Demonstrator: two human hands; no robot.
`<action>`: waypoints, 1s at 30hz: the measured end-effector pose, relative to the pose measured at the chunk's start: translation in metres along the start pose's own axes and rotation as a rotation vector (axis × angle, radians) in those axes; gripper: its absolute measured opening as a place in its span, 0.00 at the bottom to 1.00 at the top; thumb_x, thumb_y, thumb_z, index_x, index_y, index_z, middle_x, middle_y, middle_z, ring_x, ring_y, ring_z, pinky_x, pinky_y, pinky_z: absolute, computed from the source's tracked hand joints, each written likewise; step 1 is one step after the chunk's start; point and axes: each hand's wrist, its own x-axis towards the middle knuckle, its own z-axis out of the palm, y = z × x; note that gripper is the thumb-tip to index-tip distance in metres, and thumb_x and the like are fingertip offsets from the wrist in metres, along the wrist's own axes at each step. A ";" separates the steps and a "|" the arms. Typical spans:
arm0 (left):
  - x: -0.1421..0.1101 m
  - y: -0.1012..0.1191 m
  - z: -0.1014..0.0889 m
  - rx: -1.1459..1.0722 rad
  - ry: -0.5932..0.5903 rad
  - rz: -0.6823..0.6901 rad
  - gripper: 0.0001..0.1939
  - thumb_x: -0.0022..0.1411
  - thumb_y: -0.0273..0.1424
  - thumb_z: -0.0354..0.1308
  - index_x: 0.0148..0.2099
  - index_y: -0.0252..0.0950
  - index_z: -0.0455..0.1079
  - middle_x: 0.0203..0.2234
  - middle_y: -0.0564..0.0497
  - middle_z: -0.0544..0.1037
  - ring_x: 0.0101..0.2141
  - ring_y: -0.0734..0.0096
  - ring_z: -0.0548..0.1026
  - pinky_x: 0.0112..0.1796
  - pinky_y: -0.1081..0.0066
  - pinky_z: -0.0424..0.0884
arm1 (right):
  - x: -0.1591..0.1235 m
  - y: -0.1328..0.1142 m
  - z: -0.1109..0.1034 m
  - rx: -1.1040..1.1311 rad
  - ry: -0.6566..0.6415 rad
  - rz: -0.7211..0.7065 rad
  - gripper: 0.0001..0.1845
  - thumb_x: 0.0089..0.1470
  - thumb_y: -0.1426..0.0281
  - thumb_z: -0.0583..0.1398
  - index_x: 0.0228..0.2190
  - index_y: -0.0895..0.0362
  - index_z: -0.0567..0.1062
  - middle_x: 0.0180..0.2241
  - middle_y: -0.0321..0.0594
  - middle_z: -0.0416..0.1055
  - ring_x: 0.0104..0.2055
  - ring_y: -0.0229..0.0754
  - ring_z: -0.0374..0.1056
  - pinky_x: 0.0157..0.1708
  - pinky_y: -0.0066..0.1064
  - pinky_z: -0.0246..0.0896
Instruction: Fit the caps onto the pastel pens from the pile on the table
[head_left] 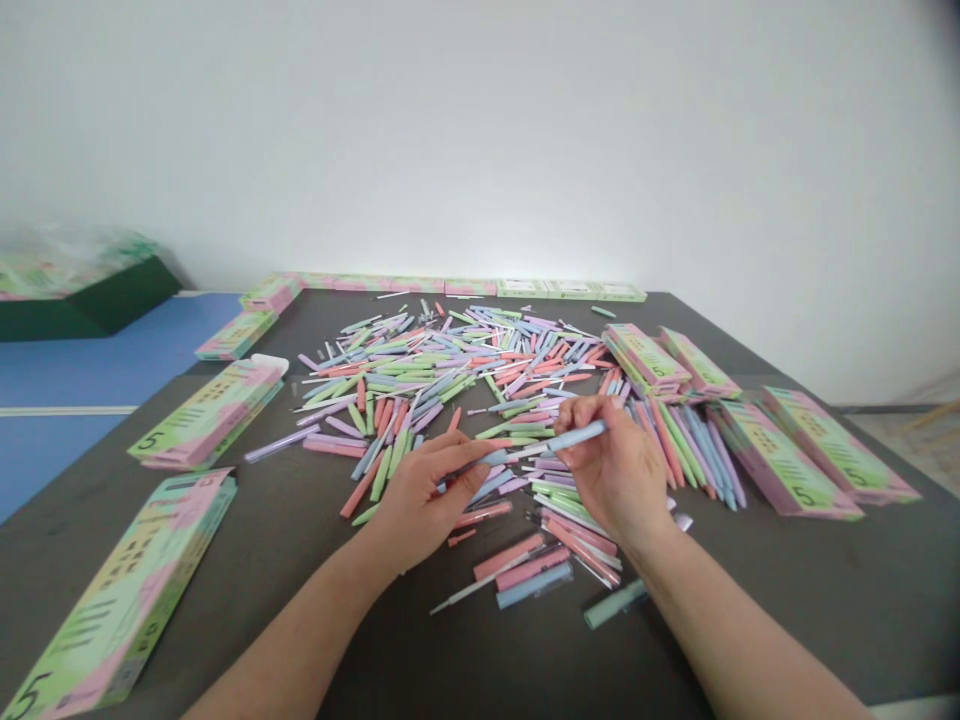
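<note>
Dark table [420, 650]; a sprawling heap of loose pens [420, 372] seems left to sort; boxes [787, 460] and a neat pen row [701, 450] look done. Left hand [416, 500] and right hand [619, 480] pinch a blue pen [576, 437] between them, seemingly half-joined.

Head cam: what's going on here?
A person holds pale blue pen parts between their two bare hands: the right hand grips a blue barrel, the left hand a blue piece. Something white shows between them; whether they're joined isn't clear. Beyond the hands, a mixed-colour pen pile covers the middle of the dark table. A colour-grouped row of pens lies right, with printed boxes along both sides and the far edge.
</note>
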 end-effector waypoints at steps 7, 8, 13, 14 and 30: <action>-0.002 -0.001 0.000 0.079 0.015 0.015 0.15 0.66 0.30 0.53 0.52 0.38 0.74 0.32 0.49 0.73 0.32 0.73 0.71 0.33 0.74 0.65 | 0.001 -0.001 -0.004 -0.058 -0.014 -0.004 0.16 0.58 0.59 0.57 0.24 0.56 0.70 0.27 0.35 0.63 0.24 0.33 0.57 0.23 0.26 0.56; -0.002 -0.001 0.000 0.089 0.017 0.019 0.15 0.66 0.30 0.53 0.52 0.38 0.74 0.32 0.50 0.73 0.32 0.73 0.71 0.33 0.74 0.65 | 0.001 -0.001 -0.005 -0.071 -0.013 -0.014 0.16 0.58 0.59 0.57 0.24 0.56 0.70 0.27 0.35 0.63 0.23 0.32 0.57 0.23 0.26 0.56; -0.002 -0.001 0.000 0.107 0.022 0.023 0.15 0.66 0.31 0.53 0.52 0.39 0.74 0.31 0.50 0.72 0.31 0.74 0.71 0.33 0.74 0.65 | 0.002 0.001 -0.009 -0.131 -0.013 -0.045 0.16 0.57 0.59 0.59 0.24 0.56 0.71 0.28 0.35 0.63 0.22 0.32 0.57 0.22 0.27 0.55; -0.002 -0.001 0.000 0.110 0.022 0.023 0.15 0.66 0.31 0.53 0.52 0.38 0.74 0.31 0.50 0.73 0.31 0.74 0.71 0.33 0.74 0.65 | 0.002 0.001 -0.010 -0.147 -0.011 -0.043 0.16 0.57 0.59 0.59 0.24 0.56 0.71 0.28 0.35 0.63 0.22 0.32 0.57 0.22 0.27 0.54; -0.003 -0.001 0.000 0.123 0.018 0.035 0.15 0.66 0.31 0.52 0.53 0.38 0.73 0.31 0.49 0.72 0.31 0.73 0.69 0.34 0.73 0.65 | -0.001 0.000 -0.006 -0.201 -0.043 -0.028 0.16 0.57 0.59 0.60 0.25 0.57 0.72 0.28 0.36 0.65 0.21 0.32 0.58 0.23 0.28 0.52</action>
